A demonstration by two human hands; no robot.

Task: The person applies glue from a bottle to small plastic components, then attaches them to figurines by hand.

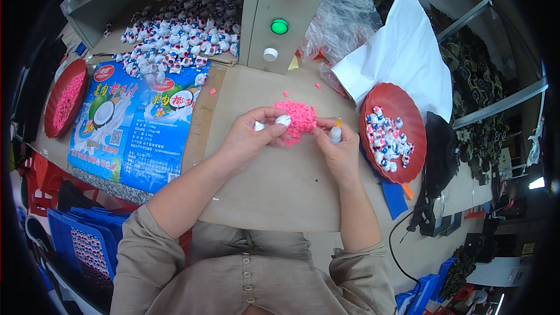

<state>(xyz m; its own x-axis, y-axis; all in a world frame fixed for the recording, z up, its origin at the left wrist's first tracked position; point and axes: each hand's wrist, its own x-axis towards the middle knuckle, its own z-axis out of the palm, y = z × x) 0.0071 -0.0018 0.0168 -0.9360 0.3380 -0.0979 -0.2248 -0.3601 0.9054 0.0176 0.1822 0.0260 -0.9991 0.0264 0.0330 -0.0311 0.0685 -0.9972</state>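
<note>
Over the table, my left hand (248,134) is closed round small white figures (283,121), partly hidden by the fingers. My right hand (338,149) grips a small white squeeze bottle (335,135) with a yellow tip pointing up. Its thumb and forefinger come together at the edge of a heap of small pink pieces (298,115); whether they pinch one is too small to tell. The heap lies on the tabletop between both hands. A red scalloped plate (413,121) right of my right hand holds several white figures with blue and pink parts (388,143).
A grey machine (252,29) with red and green lights stands at the back, many painted figures (181,35) in its opening. Blue printed cardboard (137,122) lies at left beside another red plate (48,122) of pink pieces. White sheeting (402,52) and clear plastic (341,20) are at back right.
</note>
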